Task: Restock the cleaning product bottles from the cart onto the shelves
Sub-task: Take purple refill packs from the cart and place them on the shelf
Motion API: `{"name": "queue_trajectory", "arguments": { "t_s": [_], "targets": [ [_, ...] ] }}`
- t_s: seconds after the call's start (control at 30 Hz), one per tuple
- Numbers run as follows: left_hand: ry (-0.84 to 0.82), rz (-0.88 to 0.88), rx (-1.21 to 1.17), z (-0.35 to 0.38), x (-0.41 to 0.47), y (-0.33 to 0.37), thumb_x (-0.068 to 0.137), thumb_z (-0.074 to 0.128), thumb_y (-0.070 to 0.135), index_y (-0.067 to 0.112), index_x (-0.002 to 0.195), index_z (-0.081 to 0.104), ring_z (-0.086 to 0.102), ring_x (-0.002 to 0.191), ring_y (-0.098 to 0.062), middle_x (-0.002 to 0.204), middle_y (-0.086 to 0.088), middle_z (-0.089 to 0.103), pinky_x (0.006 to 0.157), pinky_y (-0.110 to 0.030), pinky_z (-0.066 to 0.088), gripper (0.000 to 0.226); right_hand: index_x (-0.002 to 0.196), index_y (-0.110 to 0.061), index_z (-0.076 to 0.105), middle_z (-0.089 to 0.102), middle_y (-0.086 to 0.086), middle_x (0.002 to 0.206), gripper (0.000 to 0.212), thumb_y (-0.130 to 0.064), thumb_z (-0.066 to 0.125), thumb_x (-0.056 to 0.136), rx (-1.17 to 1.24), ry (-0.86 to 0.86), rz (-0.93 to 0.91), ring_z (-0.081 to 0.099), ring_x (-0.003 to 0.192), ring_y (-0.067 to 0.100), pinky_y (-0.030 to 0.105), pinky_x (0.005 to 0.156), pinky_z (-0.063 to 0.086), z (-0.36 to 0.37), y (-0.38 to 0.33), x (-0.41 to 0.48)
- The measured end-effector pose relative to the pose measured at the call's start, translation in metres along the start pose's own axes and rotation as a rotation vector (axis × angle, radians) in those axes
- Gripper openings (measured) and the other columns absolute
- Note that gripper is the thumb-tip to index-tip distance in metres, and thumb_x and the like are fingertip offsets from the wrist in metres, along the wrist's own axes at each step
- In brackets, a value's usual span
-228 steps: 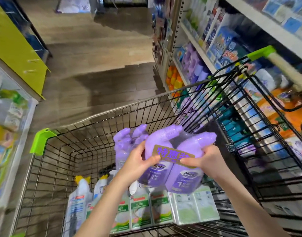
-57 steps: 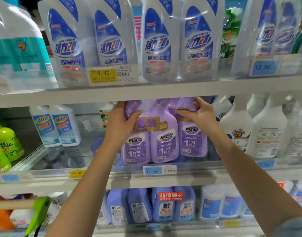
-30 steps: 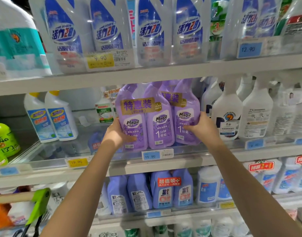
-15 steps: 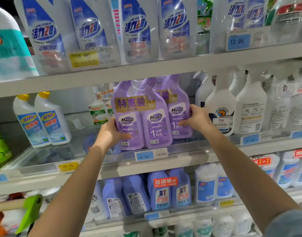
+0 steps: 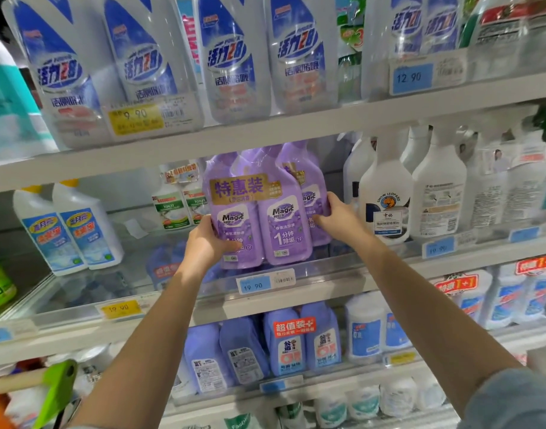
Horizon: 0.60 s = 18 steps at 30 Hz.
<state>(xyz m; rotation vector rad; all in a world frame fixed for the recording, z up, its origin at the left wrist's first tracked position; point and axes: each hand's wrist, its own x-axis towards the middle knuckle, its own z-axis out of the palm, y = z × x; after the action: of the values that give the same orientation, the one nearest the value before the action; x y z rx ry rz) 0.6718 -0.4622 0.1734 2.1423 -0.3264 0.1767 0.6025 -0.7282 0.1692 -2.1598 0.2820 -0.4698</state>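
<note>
Both arms reached up to centre frame. My left hand [image 5: 203, 243] gripped the left side of the purple bottles [image 5: 284, 224], thumb across the front. My right hand [image 5: 338, 218] curled round their right side. Bottles upright on the middle shelf [image 5: 389, 272]. Labels: "natural Magic", "特惠装". Price tag [image 5: 253, 284] beneath: 19.90.

Shop: price-tagged shelves [image 5: 296, 125] of cleaning bottles [image 5: 231, 66].

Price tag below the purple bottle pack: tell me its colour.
The price tag is light blue with a white barcode end; head view shows it best.
</note>
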Motion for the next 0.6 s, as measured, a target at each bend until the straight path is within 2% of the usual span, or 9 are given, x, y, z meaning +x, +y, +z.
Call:
{"name": "queue_trajectory", "arguments": {
  "t_s": [0.07,0.13,0.23,0.3,0.43,0.53,0.6],
  "targets": [
    [0.006,-0.001,0.011,0.002,-0.001,-0.001,0.063,0.086,0.012,0.018,0.106,0.052,0.064,0.089,-0.017,0.105,-0.001,0.067,0.074,-0.028,0.051,0.056,0.126,-0.023,0.043,0.060,0.002,0.123,0.040,-0.031,0.057,0.090,0.192,-0.049,0.052,0.060,0.105,0.022,0.038,0.091,0.048,0.001,-0.001,-0.004],
    [0.019,-0.010,0.020,0.004,-0.001,0.001,0.061,0.087,0.017,0.018,0.108,0.052,0.064,0.093,-0.019,0.106,-0.001,0.067,0.080,-0.033,0.052,0.059,0.132,-0.024,0.039,0.059,-0.004,0.123,0.056,-0.043,0.064,0.086,0.312,-0.117,0.058,0.060,0.107,0.016,0.033,0.089,0.049,-0.001,-0.003,-0.011],
    [0.030,-0.016,0.040,0.011,-0.002,0.009,0.061,0.088,0.021,0.017,0.111,0.050,0.062,0.098,-0.022,0.108,-0.001,0.065,0.085,-0.038,0.051,0.062,0.138,-0.023,0.029,0.057,-0.008,0.125,0.096,-0.044,0.085,0.063,0.266,-0.189,0.022,0.061,0.109,0.011,0.036,0.090,0.054,-0.001,-0.004,-0.014],
    [0.022,-0.011,0.033,0.018,-0.002,0.015,0.062,0.087,0.021,0.017,0.110,0.051,0.061,0.097,-0.022,0.107,-0.001,0.065,0.085,-0.037,0.051,0.060,0.139,-0.022,0.026,0.056,-0.006,0.127,0.108,-0.038,0.090,0.054,0.229,-0.169,0.009,0.059,0.111,0.013,0.041,0.093,0.053,0.001,-0.003,-0.013],
    [0.009,0.021,0.020,0.039,-0.003,0.028,0.061,0.088,0.021,0.014,0.109,0.051,0.061,0.097,-0.023,0.107,-0.002,0.064,0.085,-0.040,0.052,0.061,0.129,-0.022,0.036,0.061,-0.004,0.117,0.090,-0.020,0.091,0.057,0.233,-0.078,-0.016,0.061,0.105,0.013,0.039,0.090,0.054,0.002,0.002,-0.013],
    [-0.030,0.020,-0.001,0.047,0.001,0.028,0.060,0.088,0.024,0.013,0.109,0.048,0.059,0.096,-0.022,0.107,-0.002,0.060,0.085,-0.040,0.051,0.064,0.127,-0.024,0.041,0.062,-0.015,0.102,0.084,-0.015,0.090,0.059,0.232,-0.052,-0.025,0.059,0.092,0.000,0.027,0.084,0.051,-0.003,0.004,-0.013],
    [-0.069,0.027,-0.022,0.047,0.005,0.024,0.052,0.091,0.034,0.016,0.108,0.048,0.060,0.096,-0.019,0.108,0.000,0.057,0.084,-0.037,0.052,0.072,0.127,-0.025,0.042,0.063,-0.013,0.105,0.083,-0.017,0.090,0.059,0.222,-0.063,-0.018,0.061,0.096,0.006,0.032,0.087,0.052,-0.003,0.005,-0.012]
  ]
}}
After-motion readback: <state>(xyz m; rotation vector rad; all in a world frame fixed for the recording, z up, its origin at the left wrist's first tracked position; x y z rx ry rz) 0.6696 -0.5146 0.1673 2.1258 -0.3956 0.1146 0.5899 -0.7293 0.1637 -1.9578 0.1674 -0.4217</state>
